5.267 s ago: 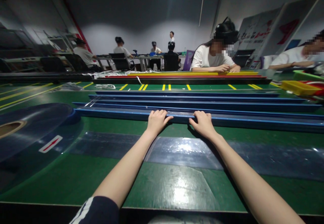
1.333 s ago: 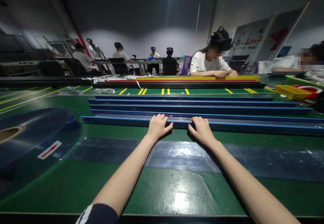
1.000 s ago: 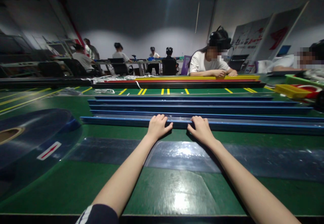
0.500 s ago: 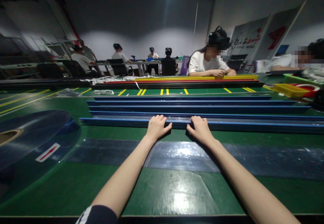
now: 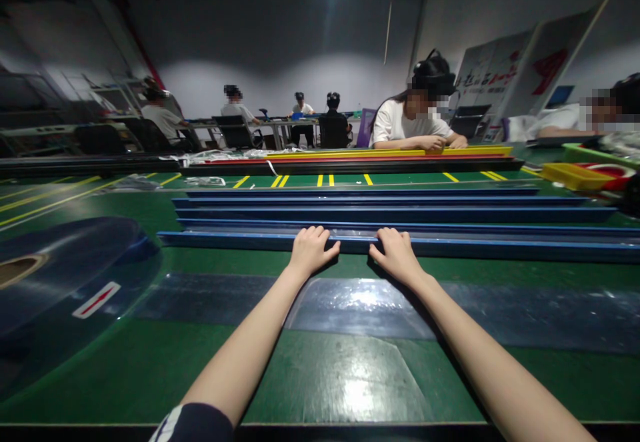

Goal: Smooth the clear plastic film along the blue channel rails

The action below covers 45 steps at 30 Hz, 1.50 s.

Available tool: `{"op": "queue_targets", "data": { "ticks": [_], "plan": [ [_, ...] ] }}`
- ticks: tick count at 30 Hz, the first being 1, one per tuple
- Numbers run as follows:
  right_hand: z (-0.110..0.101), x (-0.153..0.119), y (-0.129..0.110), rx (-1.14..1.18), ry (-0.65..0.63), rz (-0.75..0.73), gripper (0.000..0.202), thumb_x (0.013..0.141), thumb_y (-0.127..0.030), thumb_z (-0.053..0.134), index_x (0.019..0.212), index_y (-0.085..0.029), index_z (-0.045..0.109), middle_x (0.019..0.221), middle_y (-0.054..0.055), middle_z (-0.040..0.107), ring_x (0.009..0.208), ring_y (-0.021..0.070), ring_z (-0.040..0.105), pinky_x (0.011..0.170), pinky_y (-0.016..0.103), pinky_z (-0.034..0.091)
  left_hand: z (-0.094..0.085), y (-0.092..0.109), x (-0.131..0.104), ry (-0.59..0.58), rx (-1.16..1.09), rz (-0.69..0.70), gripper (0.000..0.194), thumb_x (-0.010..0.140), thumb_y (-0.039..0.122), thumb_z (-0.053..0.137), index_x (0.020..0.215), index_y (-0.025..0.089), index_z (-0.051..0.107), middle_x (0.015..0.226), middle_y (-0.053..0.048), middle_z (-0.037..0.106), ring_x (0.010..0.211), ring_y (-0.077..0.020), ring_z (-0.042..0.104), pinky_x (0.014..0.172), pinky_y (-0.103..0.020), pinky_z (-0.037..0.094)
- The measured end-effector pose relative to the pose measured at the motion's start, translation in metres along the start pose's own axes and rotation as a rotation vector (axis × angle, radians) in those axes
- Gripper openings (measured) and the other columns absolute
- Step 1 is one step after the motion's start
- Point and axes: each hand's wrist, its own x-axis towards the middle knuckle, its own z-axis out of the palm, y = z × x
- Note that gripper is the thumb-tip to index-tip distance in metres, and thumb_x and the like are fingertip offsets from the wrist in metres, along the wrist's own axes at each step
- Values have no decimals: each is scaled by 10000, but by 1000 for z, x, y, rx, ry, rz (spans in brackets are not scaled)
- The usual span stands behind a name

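Observation:
My left hand [image 5: 311, 250] is closed over the near edge of a long blue plastic channel [image 5: 240, 239], fingers hooked over its rim and thumb in front. To its right, my right hand [image 5: 395, 253] grips the same channel in the same way. The channel lies crosswise on the green table [image 5: 350, 375]. Behind it, more blue channels [image 5: 390, 214] lie roughly parallel. Between my forearms and the channel a clear plastic strip [image 5: 355, 303] lies flat across the table.
On the left lies a large roll of clear plastic film [image 5: 60, 275] with a red arrow label [image 5: 97, 300]. Farther back are yellow and red strips [image 5: 350, 155], with a co-worker [image 5: 407, 122] leaning over them. A yellow tray [image 5: 577, 175] stands at the right, near another person.
Both hands keep their hold on the blue channel. Nothing on the table has visibly moved apart from a very slight shift of the view.

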Motion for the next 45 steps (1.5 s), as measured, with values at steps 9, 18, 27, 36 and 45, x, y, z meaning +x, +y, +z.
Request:
{"op": "queue_targets", "data": {
  "ticks": [9,18,27,36,45],
  "plan": [
    [0,1,0,45,11,9,141,818,-301,407,801,-187,488,858,64,607,850,211,509,756,337,286,0,-1,0,5,-4,-3,328,862,445,404,744,187,568,792,-61,619,797,-203,536,704,-332,339],
    [-3,4,-1,90,-10,41,147,785,-310,421,781,-185,499,844,68,614,831,211,517,756,344,293,-9,-4,0,-19,-68,-14,287,857,423,430,753,187,555,788,-49,617,788,-190,552,704,-311,368],
    [-20,-4,19,91,-107,116,165,758,-324,431,763,-177,505,855,68,623,852,214,531,767,342,297,-26,-20,-3,-82,-121,-61,188,826,345,470,761,201,572,798,-24,641,777,-179,577,695,-294,387],
    [-33,-7,50,62,-188,174,222,738,-376,452,724,-179,554,781,59,642,716,192,527,704,314,299,-34,-41,-23,-115,-55,-25,150,820,315,471,833,205,572,862,-41,632,842,-193,558,721,-303,387],
    [-43,-4,51,16,-305,249,205,734,-379,458,695,-196,539,693,37,617,661,180,516,655,289,311,-41,-70,-36,-150,-16,-89,313,865,479,449,816,195,569,883,-41,626,855,-192,551,740,-296,365]
  ]
}}
